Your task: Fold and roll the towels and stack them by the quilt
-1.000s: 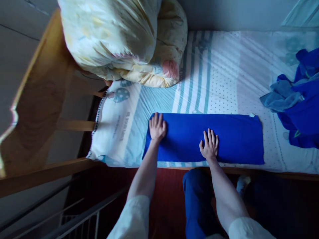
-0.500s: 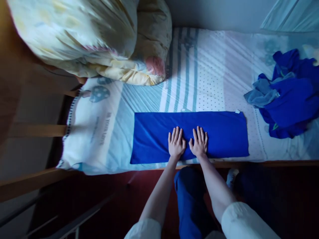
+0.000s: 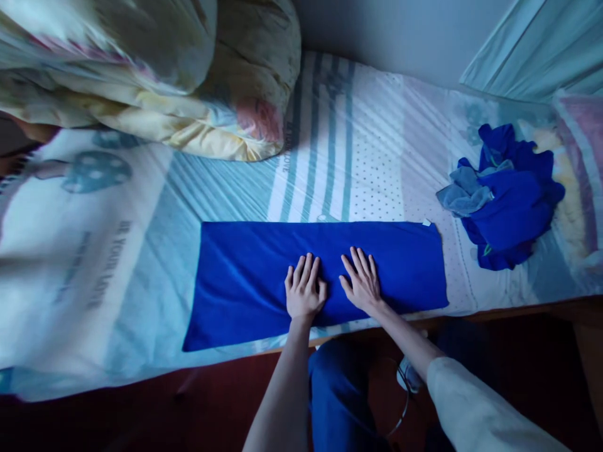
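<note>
Blue cloth [image 3: 328,243] flat under left hand [image 3: 304,293] and right hand [image 3: 364,285].

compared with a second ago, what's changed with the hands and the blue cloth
The left hand has moved right, from the left end of the blue cloth toward its middle, closer to the right hand. Nothing was gripped; both hands lie spread on the cloth. The view has swung right. The cloth stays spread flat, with the crumpled blue bundle and quilt as they were.
</note>
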Motion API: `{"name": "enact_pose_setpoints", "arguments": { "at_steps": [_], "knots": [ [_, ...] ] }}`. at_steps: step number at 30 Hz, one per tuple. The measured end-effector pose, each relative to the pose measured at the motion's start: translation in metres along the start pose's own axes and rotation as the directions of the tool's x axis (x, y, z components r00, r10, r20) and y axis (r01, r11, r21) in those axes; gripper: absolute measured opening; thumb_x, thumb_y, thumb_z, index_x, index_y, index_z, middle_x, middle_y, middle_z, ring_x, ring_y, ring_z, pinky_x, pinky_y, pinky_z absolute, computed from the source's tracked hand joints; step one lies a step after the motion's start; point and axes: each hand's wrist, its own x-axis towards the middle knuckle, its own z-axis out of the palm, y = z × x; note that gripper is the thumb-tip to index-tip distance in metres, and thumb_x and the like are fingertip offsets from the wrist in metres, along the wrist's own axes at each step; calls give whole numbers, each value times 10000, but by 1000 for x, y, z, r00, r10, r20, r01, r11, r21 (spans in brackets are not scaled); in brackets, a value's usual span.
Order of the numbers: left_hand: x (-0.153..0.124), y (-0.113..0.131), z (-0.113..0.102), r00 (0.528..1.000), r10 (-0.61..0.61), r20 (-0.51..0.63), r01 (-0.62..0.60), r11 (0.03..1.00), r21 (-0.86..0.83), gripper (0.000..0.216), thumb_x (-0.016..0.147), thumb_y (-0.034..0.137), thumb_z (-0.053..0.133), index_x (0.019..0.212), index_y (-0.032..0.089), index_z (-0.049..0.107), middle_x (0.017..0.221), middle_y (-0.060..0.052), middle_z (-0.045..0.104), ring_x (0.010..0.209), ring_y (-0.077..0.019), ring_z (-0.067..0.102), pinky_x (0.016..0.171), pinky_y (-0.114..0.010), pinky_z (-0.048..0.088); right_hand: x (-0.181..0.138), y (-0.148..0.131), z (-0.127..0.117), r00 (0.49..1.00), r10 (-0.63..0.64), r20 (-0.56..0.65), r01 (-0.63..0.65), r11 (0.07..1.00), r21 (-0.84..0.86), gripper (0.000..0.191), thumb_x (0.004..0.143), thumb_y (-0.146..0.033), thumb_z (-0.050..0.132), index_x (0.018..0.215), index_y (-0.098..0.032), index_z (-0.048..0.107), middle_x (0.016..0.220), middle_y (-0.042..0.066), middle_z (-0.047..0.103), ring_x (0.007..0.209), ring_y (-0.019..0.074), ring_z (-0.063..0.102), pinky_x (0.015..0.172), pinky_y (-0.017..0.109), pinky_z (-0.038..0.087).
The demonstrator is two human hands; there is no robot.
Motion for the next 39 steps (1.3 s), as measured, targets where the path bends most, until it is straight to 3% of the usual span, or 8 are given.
{"name": "enact_pose_setpoints", "arguments": {
  "at_steps": [3,11,17,21,26,29,32,39],
  "knots": [
    [1,0,-2,1000,1,1,-1,1000,5,611,902,230,503,1512,213,500,1576,-95,465,1488,-291,404,1268,-503,209,15,41,-16,1000,6,11,-5,1000,-26,617,1014,-394,437,1606,-266,317,1702,52,236,1575,257,189,1284,507,134],
    [1,1,-2,1000,-16,10,16,1000,-18,613,895,247,501,1507,217,509,1575,-94,468,1485,-301,406,1266,-516,208,28,168,-55,941,307,-145,-331,925,-189,617,1036,-414,307,1615,-204,291,1695,82,252,1572,264,197,1268,518,187],
    [1,2,-2,1000,-20,8,20,999,-28,623,894,245,498,1516,217,496,1579,-91,463,1491,-301,395,1268,-519,198,34,211,-63,882,421,-212,-462,861,-211,616,1031,-396,277,1609,-184,297,1689,126,257,1559,276,217,1245,568,204],
    [2,2,-1,1000,-27,16,28,999,-43,630,892,244,496,1521,222,489,1587,-89,452,1488,-300,401,1267,-517,200,56,191,-74,882,400,-251,-448,876,-179,567,1022,-345,316,1523,-118,453,1600,197,408,1511,341,297,1214,625,219],
    [2,2,-1,1000,-29,12,29,999,-32,616,896,247,491,1511,214,502,1579,-96,462,1490,-301,397,1265,-522,200,117,117,-85,999,-32,-7,32,999,2,437,1028,-366,418,1357,-185,642,1293,153,678,1265,287,543,1109,459,413],
    [2,2,-1,999,-32,18,33,999,-32,622,894,243,491,1515,213,497,1580,-97,462,1491,-300,396,1264,-520,199,162,71,-81,960,-169,224,155,985,79,350,973,-424,583,1219,-215,719,1147,105,730,1171,271,577,1040,418,446],
    [2,3,-2,999,-27,22,28,999,-32,620,893,240,491,1512,208,500,1582,-100,460,1492,-300,395,1262,-519,201,197,44,-73,893,-146,426,153,988,17,326,865,-488,737,1074,-239,765,1064,85,737,1182,286,562,1042,432,416],
    [4,3,-4,998,-42,35,43,999,-13,616,893,255,481,1507,203,506,1579,-99,465,1491,-299,395,1258,-524,205,236,38,-58,769,-11,639,72,995,-70,259,801,-520,783,938,-300,789,1031,27,745,1227,296,541,1119,529,296]
  ]
}}
